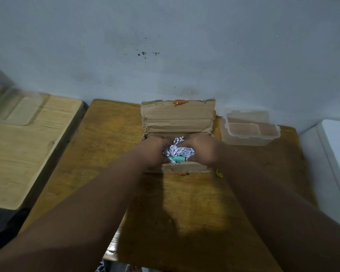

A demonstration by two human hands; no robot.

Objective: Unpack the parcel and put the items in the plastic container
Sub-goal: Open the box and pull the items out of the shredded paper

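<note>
— Grip of the left hand and right hand?
— Both buried in shredded paper inside the open cardboard parcel; clenched or released, cannot tell.
— Items?
— Teal tube among shreds, at near wall.
— Plastic container?
— Lidless, right of parcel, on the table.

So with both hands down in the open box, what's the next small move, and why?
Probably lift the shredded paper aside: both the left hand and the right hand are bunched around it in the cardboard box, and a teal item is only partly uncovered. The plastic container holds nothing yet.
</note>
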